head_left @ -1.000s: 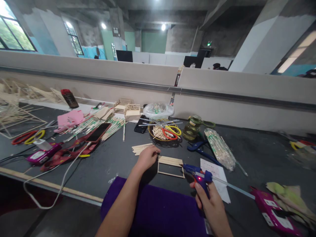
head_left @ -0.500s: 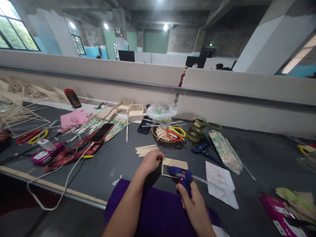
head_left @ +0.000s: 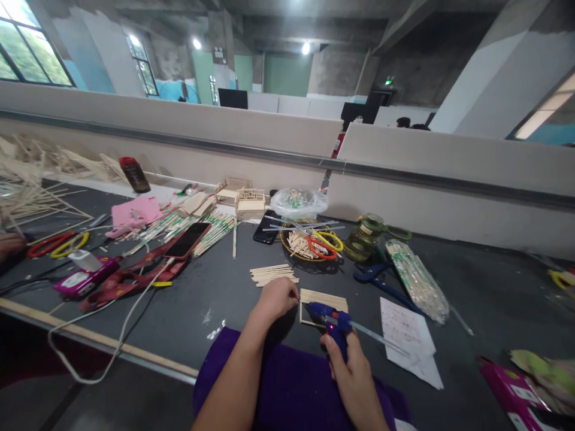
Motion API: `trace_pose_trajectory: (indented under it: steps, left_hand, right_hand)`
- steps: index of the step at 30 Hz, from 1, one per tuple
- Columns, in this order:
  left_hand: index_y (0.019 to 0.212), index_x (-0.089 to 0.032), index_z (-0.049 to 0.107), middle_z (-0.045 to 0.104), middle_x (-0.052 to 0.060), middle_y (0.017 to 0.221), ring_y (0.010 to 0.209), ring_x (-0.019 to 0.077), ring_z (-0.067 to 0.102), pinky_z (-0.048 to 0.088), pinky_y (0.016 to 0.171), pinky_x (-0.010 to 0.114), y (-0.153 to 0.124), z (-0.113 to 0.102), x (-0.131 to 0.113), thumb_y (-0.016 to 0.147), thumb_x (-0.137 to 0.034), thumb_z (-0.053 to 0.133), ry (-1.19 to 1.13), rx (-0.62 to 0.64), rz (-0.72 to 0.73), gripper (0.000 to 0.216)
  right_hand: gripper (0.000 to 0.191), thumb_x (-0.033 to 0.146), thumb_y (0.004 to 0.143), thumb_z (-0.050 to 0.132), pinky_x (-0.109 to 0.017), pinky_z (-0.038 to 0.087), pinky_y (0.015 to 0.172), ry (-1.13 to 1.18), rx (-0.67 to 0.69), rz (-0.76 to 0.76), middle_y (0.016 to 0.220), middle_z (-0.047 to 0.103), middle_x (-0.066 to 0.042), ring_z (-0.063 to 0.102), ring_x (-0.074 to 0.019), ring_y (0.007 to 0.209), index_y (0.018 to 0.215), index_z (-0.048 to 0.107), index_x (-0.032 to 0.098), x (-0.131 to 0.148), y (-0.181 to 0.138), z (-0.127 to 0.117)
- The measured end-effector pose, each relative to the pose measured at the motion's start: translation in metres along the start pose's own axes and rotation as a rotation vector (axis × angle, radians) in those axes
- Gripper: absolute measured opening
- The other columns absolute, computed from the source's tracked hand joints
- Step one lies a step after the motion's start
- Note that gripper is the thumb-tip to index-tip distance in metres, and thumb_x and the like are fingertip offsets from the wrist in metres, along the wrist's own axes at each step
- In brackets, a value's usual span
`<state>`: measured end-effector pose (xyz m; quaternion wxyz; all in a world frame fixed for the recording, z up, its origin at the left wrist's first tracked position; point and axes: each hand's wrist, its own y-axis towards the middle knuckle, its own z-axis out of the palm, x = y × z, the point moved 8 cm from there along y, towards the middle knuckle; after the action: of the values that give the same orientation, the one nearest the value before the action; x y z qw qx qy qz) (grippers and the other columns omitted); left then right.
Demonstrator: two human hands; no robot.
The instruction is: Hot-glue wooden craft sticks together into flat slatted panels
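My right hand point(head_left: 353, 374) is wrapped around a blue hot glue gun point(head_left: 331, 317), its small red light lit and a clear glue stick jutting from its back. The gun's nozzle points left, over a small rectangular frame of wooden sticks point(head_left: 324, 297) lying on the table. Several sticks lie side by side across the frame's far part; the gun hides some of its near part. My left hand point(head_left: 279, 297) is closed, with fingertips together at the frame's left edge. What those fingers pinch, if anything, is hidden. Just beyond that hand lies a row of loose wooden sticks point(head_left: 272, 275).
Behind the frame stands a basket of short sticks point(head_left: 302, 246) with scissors point(head_left: 330, 244) on top. To the right are a green bottle point(head_left: 359, 242), blue pliers point(head_left: 381, 281), bagged sticks point(head_left: 415, 278) and paper point(head_left: 408, 335). A phone point(head_left: 190, 240) and cable lie left.
My left fingertips have shifted slightly toward me along the frame's left edge. The glue gun stays over the frame. The whole view has shifted a little.
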<state>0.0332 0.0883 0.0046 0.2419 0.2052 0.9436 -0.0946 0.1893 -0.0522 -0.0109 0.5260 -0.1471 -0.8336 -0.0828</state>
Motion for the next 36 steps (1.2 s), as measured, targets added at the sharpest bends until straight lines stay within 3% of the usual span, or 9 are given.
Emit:
trace_pose_trajectory:
  steps: [26,31,36]
  left_hand:
    - [0.081,-0.022,0.076,0.074,0.003,0.083,0.076,0.0172,0.064,0.041,0.064,0.023,0.000,0.006,0.003,0.068,-0.023,0.063,-0.077,0.076,-0.027,0.018]
    - [0.082,-0.023,0.076,0.074,0.003,0.082,0.076,0.0172,0.064,0.040,0.063,0.023,0.001,0.007,0.004,0.070,-0.023,0.063,-0.072,0.071,-0.030,0.018]
    - [0.082,-0.022,0.076,0.074,0.004,0.082,0.076,0.0175,0.064,0.040,0.063,0.023,0.001,0.007,0.003,0.070,-0.022,0.063,-0.063,0.060,-0.029,0.018]
  right_hand:
    - [0.046,0.054,0.086,0.046,-0.027,0.048,0.058,-0.092,0.033,-0.051,0.072,0.067,-0.002,0.063,-0.0205,0.063,0.117,0.057,0.021,0.010,0.006,0.005]
    - [0.048,0.055,0.086,0.046,-0.028,0.050,0.066,-0.115,0.028,-0.078,0.087,0.070,-0.005,0.066,-0.0214,0.077,0.119,0.056,0.020,0.010,0.007,0.005]
    - [0.050,0.056,0.089,0.041,-0.032,0.048,0.085,-0.124,0.050,-0.070,0.111,0.067,-0.010,0.063,-0.0236,0.103,0.122,0.052,0.020,0.006,0.008,0.009]
